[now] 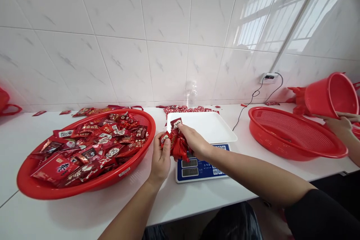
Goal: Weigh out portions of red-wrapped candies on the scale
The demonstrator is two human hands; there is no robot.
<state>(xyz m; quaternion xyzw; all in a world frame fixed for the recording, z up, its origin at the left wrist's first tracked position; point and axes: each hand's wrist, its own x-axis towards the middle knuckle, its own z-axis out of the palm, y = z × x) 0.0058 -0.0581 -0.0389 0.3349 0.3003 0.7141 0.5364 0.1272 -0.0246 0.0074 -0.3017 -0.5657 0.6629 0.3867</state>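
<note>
Far left edge: part of a red bag or handle [7, 107] on the white counter [197, 195], cut off by the frame. Next, big red basket [84, 189] heaped with red snack packets [92, 144], its near rim tight beside the left hand, so presumably within easy grab range. A few loose packets [84, 111] lie behind it against the tiled wall.

Left hand [161, 157]: fingers curled shut around a bunch of red packets [176, 144], gripping from the left side, thumb up. Right hand [194, 142]: also closed on the same bunch from the right and top, fingers pinching its upper packets. The bunch is held between both hands, just above the front-left edge of the scale [201, 167]; one packet sticks up over the white weighing tray [206, 125]. Tray itself looks bare. Two-handed grip likely keeps the slippery packets together as a stack. Scale displays face the person; digits not legible.

Behind the scale: another scatter of packets [185, 109] by the wall, plus a clear plastic bottle [191, 93].

Right: black cable [253, 95] runs to a wall socket [269, 78]. Second red basket [295, 133], no packets visible in it. Far right, another person's hand [339, 123] holds a tipped red bucket [332, 95], mouth toward that basket.
</note>
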